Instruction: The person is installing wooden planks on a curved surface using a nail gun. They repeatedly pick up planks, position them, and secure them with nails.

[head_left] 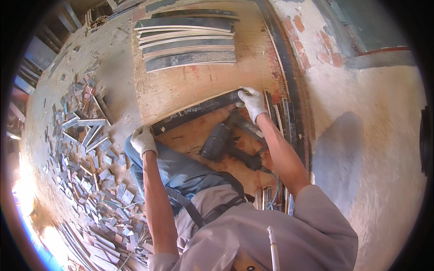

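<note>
A dark-faced wooden strip (196, 110) spans the space between my hands, tilted up toward the right. My gloved left hand (143, 139) is closed round its left end, beside my bent knee. At the far end my gloved right hand (252, 101) grips the strip, thumb and fingers closed about it. Just below the strip a black nail gun (220, 140) lies on the plywood board (181, 86), untouched, with a thin air hose (275, 189) running from it.
Ahead lies a stack of similar dark strips (190, 40). Wood offcuts (95, 180) are heaped on the floor at left. Narrow strips (289, 122) line the board's right side, beside a plastered wall (375, 122). A cigarette (273, 248) shows at the lower edge.
</note>
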Available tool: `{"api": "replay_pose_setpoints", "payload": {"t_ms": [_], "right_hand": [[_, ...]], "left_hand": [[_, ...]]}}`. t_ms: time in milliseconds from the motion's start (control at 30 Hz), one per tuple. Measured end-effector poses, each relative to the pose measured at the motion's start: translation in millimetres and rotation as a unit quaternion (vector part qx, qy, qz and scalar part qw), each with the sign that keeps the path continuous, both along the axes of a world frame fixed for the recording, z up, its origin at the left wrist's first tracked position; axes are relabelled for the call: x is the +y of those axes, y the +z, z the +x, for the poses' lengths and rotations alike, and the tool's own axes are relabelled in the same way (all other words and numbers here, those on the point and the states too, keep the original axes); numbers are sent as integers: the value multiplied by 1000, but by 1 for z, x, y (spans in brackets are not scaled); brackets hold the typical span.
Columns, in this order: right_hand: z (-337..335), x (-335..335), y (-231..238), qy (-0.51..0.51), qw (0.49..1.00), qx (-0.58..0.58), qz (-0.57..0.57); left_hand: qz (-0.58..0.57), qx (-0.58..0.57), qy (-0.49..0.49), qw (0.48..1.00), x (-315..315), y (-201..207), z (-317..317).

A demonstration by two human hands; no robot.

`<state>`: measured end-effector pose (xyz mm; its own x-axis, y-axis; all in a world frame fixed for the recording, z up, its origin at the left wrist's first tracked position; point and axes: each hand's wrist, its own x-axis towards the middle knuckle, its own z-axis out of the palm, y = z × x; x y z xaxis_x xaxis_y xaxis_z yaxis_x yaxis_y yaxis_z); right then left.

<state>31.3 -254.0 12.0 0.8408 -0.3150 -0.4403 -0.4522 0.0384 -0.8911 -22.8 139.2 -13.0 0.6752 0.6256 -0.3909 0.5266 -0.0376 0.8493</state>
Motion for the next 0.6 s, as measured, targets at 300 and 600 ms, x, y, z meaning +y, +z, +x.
{"api": "replay_pose_setpoints", "payload": {"t_ms": [300, 600], "right_hand": [[-1, 9, -16, -27, 999, -31, -5], [-13, 18, -20, 8, 998, -40, -53]], "left_hand": [[112, 5, -62, 992, -5, 23, -6], [-39, -46, -30, 998, -17, 31, -8]]}}
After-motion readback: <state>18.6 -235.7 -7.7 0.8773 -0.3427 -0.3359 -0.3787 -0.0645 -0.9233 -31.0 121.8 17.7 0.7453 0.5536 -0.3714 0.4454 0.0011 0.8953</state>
